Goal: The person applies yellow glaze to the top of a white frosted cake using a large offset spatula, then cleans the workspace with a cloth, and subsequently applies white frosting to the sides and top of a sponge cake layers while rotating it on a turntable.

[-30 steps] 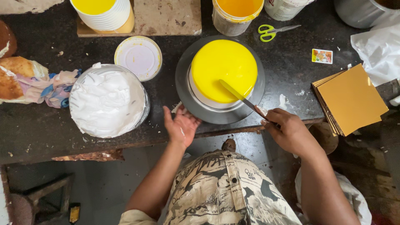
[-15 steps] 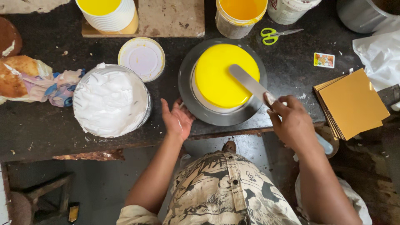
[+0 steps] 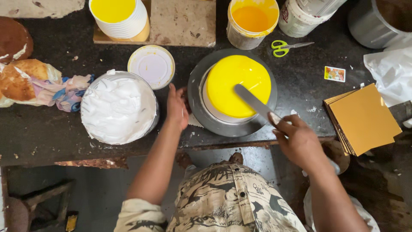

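Dark stone bench [image 3: 51,137]: it carries all we see, its near edge chipped.
Right hand [image 3: 300,141]: our grip is closed around the handle of a palette knife [image 3: 253,103], whose flat blade lies tilted on the cake's top.
Left hand [image 3: 177,109]: our grip is open and holds nothing, fingers spread against the left rim of the grey turntable [image 3: 195,107].
Yellow-glazed cake [image 3: 238,86]: round, sitting centred on the turntable, between our hands.
Bowl of white cream [image 3: 119,107]: just left of our left hand.
Gold cake boards [image 3: 365,118]: stacked at the right.
Round lid [image 3: 151,65]: behind the cream.
Green-handled scissors [image 3: 285,46]: beyond the cake.
Tub of orange glaze [image 3: 251,21]: at the far edge.
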